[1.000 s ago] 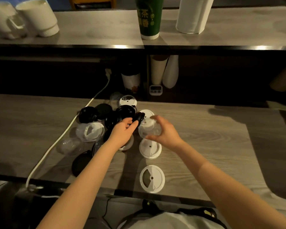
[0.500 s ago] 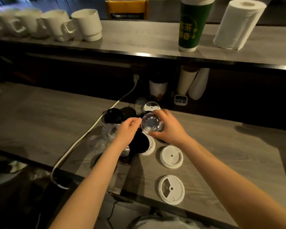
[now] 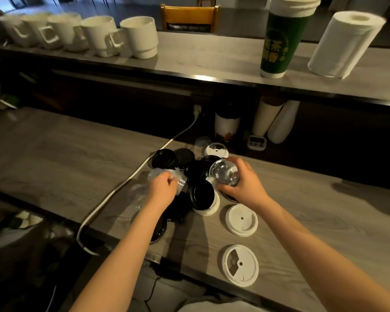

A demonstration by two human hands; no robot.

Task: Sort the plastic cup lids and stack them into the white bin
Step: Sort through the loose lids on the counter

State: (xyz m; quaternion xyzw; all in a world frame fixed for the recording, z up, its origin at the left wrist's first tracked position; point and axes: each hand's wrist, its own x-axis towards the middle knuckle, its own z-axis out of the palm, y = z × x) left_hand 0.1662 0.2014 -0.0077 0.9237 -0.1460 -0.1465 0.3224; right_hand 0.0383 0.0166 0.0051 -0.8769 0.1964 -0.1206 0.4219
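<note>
A heap of black lids [image 3: 198,176], clear dome lids and white lids lies mid-counter. My right hand [image 3: 245,185] grips a clear dome lid [image 3: 223,172], lifted on its side above the heap. My left hand [image 3: 162,190] pinches another clear dome lid [image 3: 164,176] at the heap's left side. Two flat white lids [image 3: 241,219] [image 3: 240,265] lie apart, nearer me. A white lid [image 3: 216,149] sits at the heap's far side. No white bin shows in the head view.
A white cable [image 3: 122,188] runs from the wall socket across the counter past the heap and over the near edge. A raised shelf behind holds white mugs [image 3: 137,37], a green cup [image 3: 279,41] and a paper towel roll [image 3: 340,43]. Cup stacks [image 3: 266,118] and a timer [image 3: 256,141] stand underneath it.
The view has swung left and up. My right hand keeps the clear dome lid raised. My left hand has moved left from the black lids onto a clear dome lid.
</note>
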